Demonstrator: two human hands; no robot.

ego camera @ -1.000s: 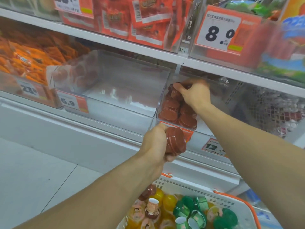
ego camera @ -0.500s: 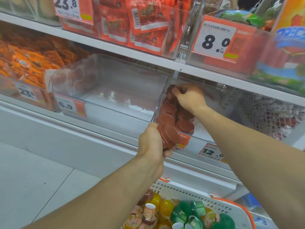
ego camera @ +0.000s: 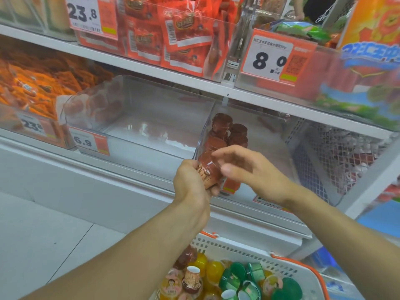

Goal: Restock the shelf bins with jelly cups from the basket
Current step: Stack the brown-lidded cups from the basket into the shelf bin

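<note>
the left hand (ego camera: 190, 182) gripped a brown jelly cup (ego camera: 208, 169) at the near left corner of a clear shelf bin (ego camera: 270, 148), its fingers curled round the cup's printed side. the right hand (ego camera: 249, 169) hovered just to the right of that cup with fingers spread and relaxed, holding nothing; its fingertips were blurred, so whether they touched the cup could not be told. farther back in the same bin, more brown cups (ego camera: 227, 133) stood stacked against the left wall. to the left sat a second clear bin (ego camera: 140, 126) with a 6.9 price tag (ego camera: 88, 140) on its front. below the arms, near the viewer, a white basket (ego camera: 255, 254) with orange trim held yellow cups (ego camera: 213, 270), green cups (ego camera: 240, 276) and a few brown ones. on the shelf above, red snack packets (ego camera: 179, 33) filled a bin beside an 8.0 price tag (ego camera: 272, 57).
</note>
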